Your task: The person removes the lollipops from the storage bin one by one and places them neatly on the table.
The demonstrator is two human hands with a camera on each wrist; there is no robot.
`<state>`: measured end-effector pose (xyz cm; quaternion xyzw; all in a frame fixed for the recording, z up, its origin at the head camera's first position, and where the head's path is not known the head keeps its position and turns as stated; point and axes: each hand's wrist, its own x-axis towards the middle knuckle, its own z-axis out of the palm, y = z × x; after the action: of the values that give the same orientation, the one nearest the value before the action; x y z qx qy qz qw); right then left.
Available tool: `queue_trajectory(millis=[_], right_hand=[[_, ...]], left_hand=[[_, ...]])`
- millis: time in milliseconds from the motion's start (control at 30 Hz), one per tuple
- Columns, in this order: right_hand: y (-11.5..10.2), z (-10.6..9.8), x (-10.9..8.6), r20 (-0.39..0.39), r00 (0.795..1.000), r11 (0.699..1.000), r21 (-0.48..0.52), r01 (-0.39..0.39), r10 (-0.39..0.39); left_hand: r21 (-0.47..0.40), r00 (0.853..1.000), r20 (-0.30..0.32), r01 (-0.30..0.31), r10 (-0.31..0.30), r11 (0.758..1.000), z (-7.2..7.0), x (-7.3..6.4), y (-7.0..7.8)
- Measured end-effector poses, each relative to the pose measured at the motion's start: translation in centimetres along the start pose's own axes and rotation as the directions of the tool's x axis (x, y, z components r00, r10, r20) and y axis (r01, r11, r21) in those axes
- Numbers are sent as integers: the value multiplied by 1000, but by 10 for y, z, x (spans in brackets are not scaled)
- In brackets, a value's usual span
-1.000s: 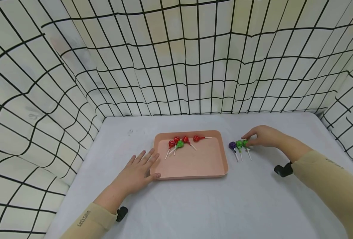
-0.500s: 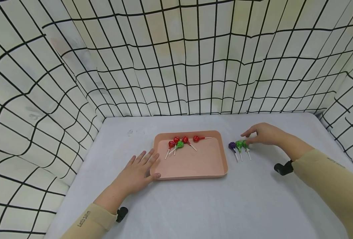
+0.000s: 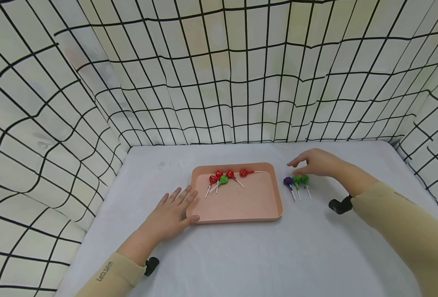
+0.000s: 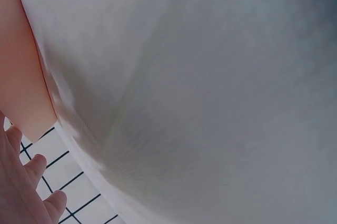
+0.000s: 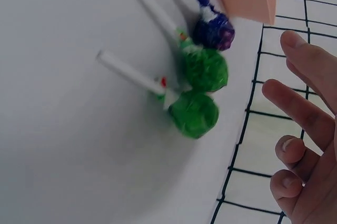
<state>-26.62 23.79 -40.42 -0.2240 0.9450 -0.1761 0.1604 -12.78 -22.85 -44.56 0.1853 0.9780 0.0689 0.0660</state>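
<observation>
The left hand [image 3: 170, 218] lies with spread fingers over the left edge of a pink tray [image 3: 248, 206]. Only part of that hand [image 4: 26, 182] shows in the left wrist view. Inside the tray are several red lollipops [image 3: 230, 173] and a green lollipop [image 3: 223, 179]. Right of the tray, a purple lollipop [image 3: 288, 181] and two green lollipops [image 5: 195, 113] lie side by side on the white cloth. Just behind them hovers the right hand [image 3: 317, 163], holding nothing; in the right wrist view its fingers [image 5: 303, 110] are apart from the candies.
A white tablecloth [image 3: 241, 255] covers the table. White walls with a black grid [image 3: 241, 95] rise at the back and both sides. Dark cameras [image 3: 340, 205] are strapped at the wrists.
The right hand has lifted away from the rightmost green lollipop and moved left and slightly back. The left hand, the tray and the lollipops have stayed in place.
</observation>
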Motion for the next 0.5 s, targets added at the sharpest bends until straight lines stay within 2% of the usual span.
queue_trajectory(millis=[300,500], right_hand=[[-29,-1,18,2,999,999,-5,35,-35],[-55,2,35,2,998,998,18,57,-57]], left_hand=[[18,1000,3,-4,4,1000,2,1,-1],[22,1000,3,-2,2,1000,1,1,-1]])
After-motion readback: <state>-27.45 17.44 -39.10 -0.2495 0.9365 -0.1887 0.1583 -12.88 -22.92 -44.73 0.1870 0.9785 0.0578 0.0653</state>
